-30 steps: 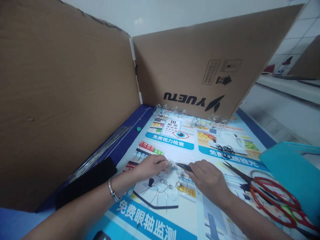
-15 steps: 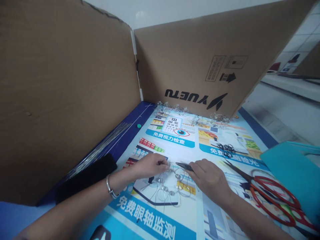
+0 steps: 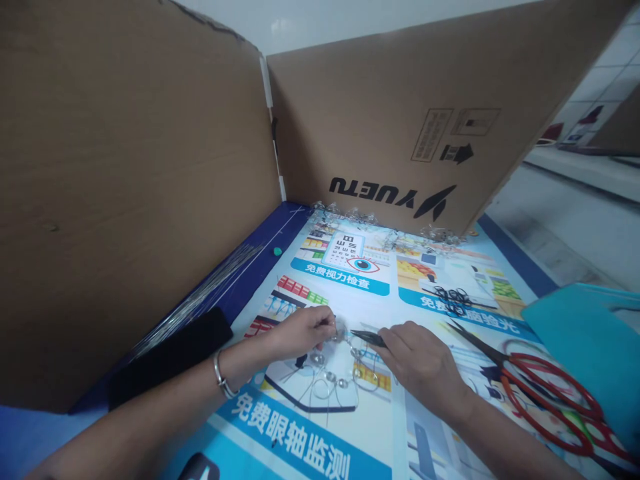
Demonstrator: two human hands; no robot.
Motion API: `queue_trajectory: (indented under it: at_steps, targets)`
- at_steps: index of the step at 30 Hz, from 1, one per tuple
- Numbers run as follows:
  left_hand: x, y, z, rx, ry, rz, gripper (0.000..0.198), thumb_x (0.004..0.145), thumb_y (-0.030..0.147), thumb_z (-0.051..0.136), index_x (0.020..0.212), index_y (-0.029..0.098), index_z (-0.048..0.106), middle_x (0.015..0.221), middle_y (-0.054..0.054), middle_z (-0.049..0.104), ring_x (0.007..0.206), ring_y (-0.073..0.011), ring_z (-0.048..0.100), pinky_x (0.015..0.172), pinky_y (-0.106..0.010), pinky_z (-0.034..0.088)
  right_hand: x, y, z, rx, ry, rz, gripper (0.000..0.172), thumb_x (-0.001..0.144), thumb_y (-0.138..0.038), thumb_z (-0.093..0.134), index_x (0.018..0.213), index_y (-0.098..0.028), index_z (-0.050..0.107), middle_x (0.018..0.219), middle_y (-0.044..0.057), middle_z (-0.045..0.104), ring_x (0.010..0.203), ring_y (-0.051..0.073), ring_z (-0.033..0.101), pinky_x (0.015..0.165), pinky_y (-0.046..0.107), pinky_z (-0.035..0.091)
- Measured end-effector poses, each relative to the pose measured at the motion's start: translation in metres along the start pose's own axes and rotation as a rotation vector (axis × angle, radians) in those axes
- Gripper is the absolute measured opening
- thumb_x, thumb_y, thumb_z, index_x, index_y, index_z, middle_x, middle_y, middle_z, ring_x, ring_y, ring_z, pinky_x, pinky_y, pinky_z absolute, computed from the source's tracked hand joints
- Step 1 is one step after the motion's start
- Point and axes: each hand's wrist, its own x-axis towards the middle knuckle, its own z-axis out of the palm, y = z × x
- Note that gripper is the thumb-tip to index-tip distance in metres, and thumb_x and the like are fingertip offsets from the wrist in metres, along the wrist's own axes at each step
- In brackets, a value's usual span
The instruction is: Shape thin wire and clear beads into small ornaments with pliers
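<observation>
My left hand (image 3: pixel 305 332), with a silver bangle on its wrist, pinches one end of a piece of thin wirework (image 3: pixel 331 377). The piece is a chain of wire loops with several round, shiny clear parts, and it hangs and curves over the printed sheet. In my right hand (image 3: pixel 423 363) is a pair of dark-jawed pliers (image 3: pixel 369 338), its handles hidden in the closed fingers. The plier tips point left, close to the wirework near my left fingertips; whether they touch the wire I cannot tell.
Red-handled scissors (image 3: pixel 547 393) lie at the right beside a turquoise plastic item (image 3: pixel 585 347). Black wire coils (image 3: pixel 453 298) rest behind them. Straight wires (image 3: pixel 200 287) and a black block (image 3: pixel 170 357) are at the left. Cardboard panels (image 3: pixel 390 127) stand behind; finished-looking wire pieces (image 3: pixel 350 215) lie along their base.
My left fingers have turned slightly, and a round clear part now shows beside them. The plier tips sit a little lower and apart from the left fingertips. The wirework has shifted slightly.
</observation>
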Motion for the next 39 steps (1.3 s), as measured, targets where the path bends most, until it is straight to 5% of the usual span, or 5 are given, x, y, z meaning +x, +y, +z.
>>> queue_trajectory:
  at_steps: [39]
  targets:
    - [0.0026,-0.0059,0.0006,0.024,0.001,0.139,0.01,0.08,0.014,0.042,0.074,0.016,0.05,0.069,0.003,0.048,0.065,-0.0098,0.044,0.059,-0.019,0.033,0.0045,-0.0036,-0.0071,-0.05,-0.105,-0.123,0.021,0.09,-0.029,0.047,0.077,-0.017,0.058,0.066,0.003,0.051,0.063,0.016,0.042,0.062,0.032,0.03]
